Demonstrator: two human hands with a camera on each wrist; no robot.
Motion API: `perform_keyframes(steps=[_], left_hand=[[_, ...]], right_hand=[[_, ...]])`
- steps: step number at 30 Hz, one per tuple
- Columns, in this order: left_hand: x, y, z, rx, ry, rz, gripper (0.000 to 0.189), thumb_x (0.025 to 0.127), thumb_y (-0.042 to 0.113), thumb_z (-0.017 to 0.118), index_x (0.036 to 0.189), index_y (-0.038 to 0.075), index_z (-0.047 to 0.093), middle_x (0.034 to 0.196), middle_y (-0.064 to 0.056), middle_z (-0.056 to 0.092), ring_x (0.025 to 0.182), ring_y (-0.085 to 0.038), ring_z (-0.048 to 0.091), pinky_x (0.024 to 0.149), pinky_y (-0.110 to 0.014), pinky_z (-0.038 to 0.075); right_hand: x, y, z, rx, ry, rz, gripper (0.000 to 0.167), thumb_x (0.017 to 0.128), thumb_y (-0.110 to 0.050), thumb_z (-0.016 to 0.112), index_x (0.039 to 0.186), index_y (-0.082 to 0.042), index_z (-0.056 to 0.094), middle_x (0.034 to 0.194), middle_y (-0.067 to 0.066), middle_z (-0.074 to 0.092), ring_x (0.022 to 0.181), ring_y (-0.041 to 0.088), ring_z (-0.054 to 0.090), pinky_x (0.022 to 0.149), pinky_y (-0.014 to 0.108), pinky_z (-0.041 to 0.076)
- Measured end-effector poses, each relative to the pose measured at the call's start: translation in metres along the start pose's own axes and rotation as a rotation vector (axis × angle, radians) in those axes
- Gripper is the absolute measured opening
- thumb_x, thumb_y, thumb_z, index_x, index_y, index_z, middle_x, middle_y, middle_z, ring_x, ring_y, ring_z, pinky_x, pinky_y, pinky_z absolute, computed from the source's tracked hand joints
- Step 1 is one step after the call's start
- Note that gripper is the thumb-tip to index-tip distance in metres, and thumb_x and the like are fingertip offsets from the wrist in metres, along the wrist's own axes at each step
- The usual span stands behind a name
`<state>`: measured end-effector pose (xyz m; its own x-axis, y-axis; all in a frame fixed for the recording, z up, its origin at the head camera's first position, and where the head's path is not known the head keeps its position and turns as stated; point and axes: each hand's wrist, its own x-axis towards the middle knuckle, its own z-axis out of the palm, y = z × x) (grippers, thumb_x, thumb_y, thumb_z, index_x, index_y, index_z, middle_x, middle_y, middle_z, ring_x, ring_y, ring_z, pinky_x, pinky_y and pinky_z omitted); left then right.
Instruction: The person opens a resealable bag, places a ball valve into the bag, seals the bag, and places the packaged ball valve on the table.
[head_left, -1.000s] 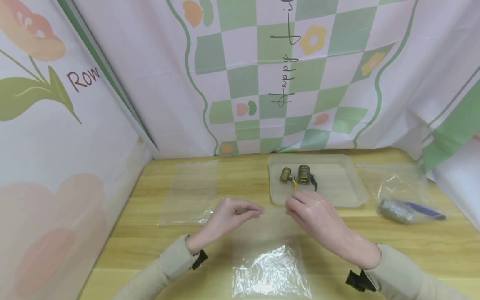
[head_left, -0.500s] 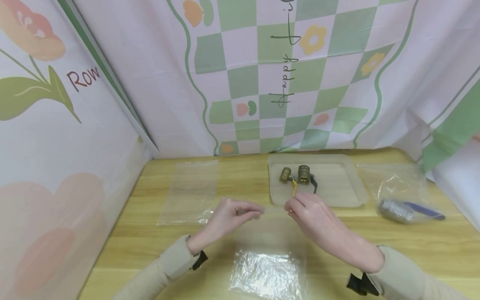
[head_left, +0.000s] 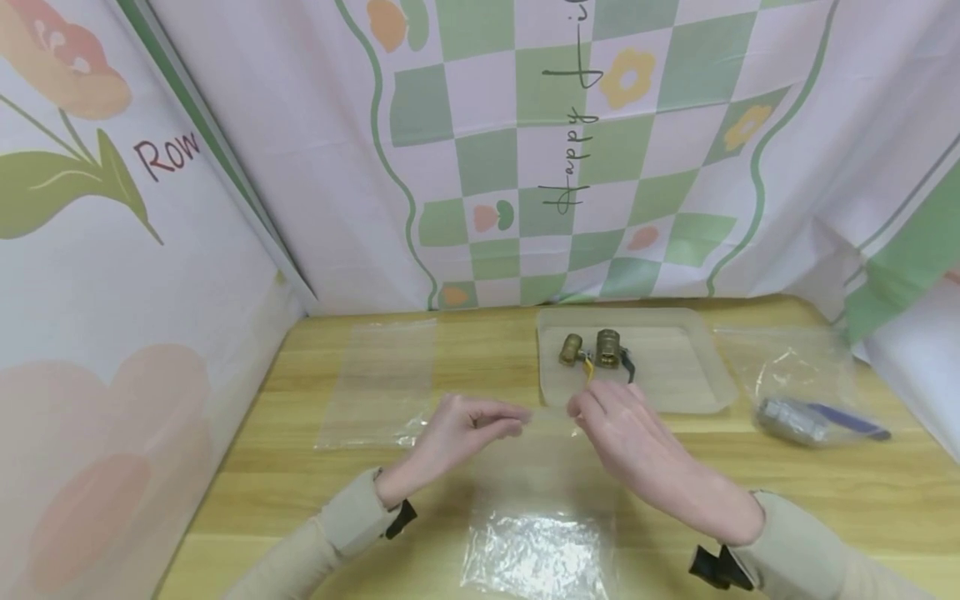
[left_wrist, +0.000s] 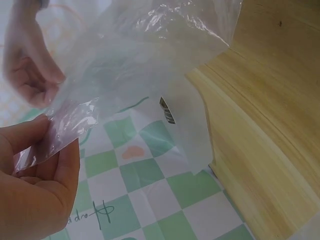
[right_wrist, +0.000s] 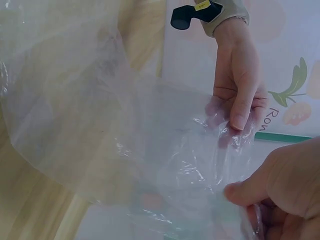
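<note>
A clear plastic bag (head_left: 536, 550) hangs between my two hands, its top edge held up and its shiny lower part close over the table. My left hand (head_left: 468, 433) pinches the top edge on the left between thumb and fingers. On the other side my right hand (head_left: 626, 433) pinches the same edge. In the left wrist view the bag (left_wrist: 150, 50) stretches from the left hand (left_wrist: 35, 185) toward the right one (left_wrist: 30, 65). The right wrist view shows thumb and fingers of the right hand (right_wrist: 285, 190) closed on the film, the left hand (right_wrist: 240, 80) opposite.
Behind my right hand stands a translucent tray (head_left: 705, 367) with a yellow-handled brass valve (head_left: 572, 349) and a black-handled brass valve (head_left: 608, 348). A zip bag (head_left: 795, 367) at the right contains a metal valve with a blue handle (head_left: 851, 421). Another flat clear bag (head_left: 382, 375) lies at the left.
The bag's lower part has swung and shifted slightly between my hands. My right hand has moved only a little, and my left hand stays nearly in place.
</note>
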<state>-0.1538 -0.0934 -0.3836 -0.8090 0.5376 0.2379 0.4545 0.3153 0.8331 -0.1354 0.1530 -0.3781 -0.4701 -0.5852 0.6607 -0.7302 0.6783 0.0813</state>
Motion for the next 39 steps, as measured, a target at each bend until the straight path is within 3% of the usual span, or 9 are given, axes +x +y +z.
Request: perform_keyframes(steps=[7,10,13,17,24,30,36,39], left_hand=[[0.0,-0.001,0.0,0.045,-0.007,0.016,0.021,0.093,0.015,0.068,0.112,0.009,0.074,0.106,-0.009,0.077,0.082,-0.012,0.076,0.051,-0.016,0.052],[0.0,-0.001,0.0,0.037,-0.011,0.011,0.021,0.093,0.015,0.068,0.112,0.009,0.074,0.105,-0.009,0.077,0.081,-0.014,0.076,0.05,-0.016,0.051],[0.0,-0.001,0.0,0.025,-0.01,0.0,0.021,0.092,0.015,0.068,0.112,0.009,0.074,0.106,-0.01,0.077,0.084,-0.018,0.076,0.058,-0.016,0.057],[0.001,-0.002,-0.001,0.021,-0.013,0.001,0.022,0.093,0.014,0.067,0.113,0.009,0.074,0.106,-0.01,0.077,0.085,-0.02,0.076,0.055,-0.016,0.055],[0.002,-0.004,0.0,0.04,-0.028,0.041,0.022,0.094,0.012,0.066,0.114,0.006,0.073,0.106,-0.012,0.077,0.075,-0.012,0.074,0.042,-0.014,0.039],[0.001,-0.003,0.0,0.022,-0.017,0.036,0.022,0.093,0.011,0.066,0.114,0.005,0.073,0.107,-0.012,0.076,0.08,-0.013,0.076,0.045,-0.015,0.047],[0.0,-0.001,0.0,-0.049,0.013,-0.009,0.024,0.093,0.008,0.065,0.115,0.005,0.072,0.109,-0.014,0.076,0.087,-0.022,0.077,0.073,-0.019,0.062],[0.0,-0.001,0.0,-0.065,0.017,-0.008,0.024,0.093,0.007,0.065,0.116,0.004,0.072,0.109,-0.015,0.075,0.088,-0.025,0.077,0.077,-0.02,0.062]], right_hand=[[0.0,-0.002,-0.003,-0.042,-0.051,-0.001,0.028,0.068,0.01,0.068,0.093,-0.002,0.062,0.081,0.005,0.062,0.072,0.016,0.054,0.059,0.025,0.04],[0.001,-0.002,-0.003,-0.055,-0.053,-0.004,0.025,0.07,0.01,0.066,0.091,-0.002,0.061,0.08,0.005,0.061,0.071,0.017,0.054,0.059,0.025,0.04],[0.001,-0.002,-0.004,-0.057,-0.075,-0.002,0.024,0.071,0.01,0.064,0.092,-0.002,0.06,0.08,0.006,0.06,0.072,0.018,0.054,0.06,0.026,0.04],[0.001,-0.004,-0.008,-0.077,-0.121,0.011,0.031,0.067,0.013,0.068,0.094,-0.001,0.061,0.082,0.006,0.061,0.073,0.018,0.055,0.061,0.025,0.04],[0.003,-0.009,-0.011,-0.098,-0.14,0.05,0.035,0.062,0.015,0.074,0.092,-0.001,0.065,0.08,0.006,0.065,0.07,0.017,0.057,0.061,0.028,0.044],[0.003,-0.008,-0.009,-0.1,-0.082,0.035,0.031,0.064,0.018,0.068,0.089,0.0,0.064,0.078,0.009,0.066,0.072,0.021,0.06,0.072,0.037,0.054],[0.003,0.0,0.001,-0.087,0.059,0.036,0.006,0.081,-0.004,0.058,0.086,-0.002,0.061,0.079,0.011,0.064,0.074,0.027,0.061,0.072,0.041,0.05],[0.003,0.003,0.003,-0.071,0.093,0.042,0.008,0.082,-0.011,0.061,0.083,-0.004,0.06,0.078,0.009,0.063,0.072,0.026,0.061,0.069,0.039,0.048]])
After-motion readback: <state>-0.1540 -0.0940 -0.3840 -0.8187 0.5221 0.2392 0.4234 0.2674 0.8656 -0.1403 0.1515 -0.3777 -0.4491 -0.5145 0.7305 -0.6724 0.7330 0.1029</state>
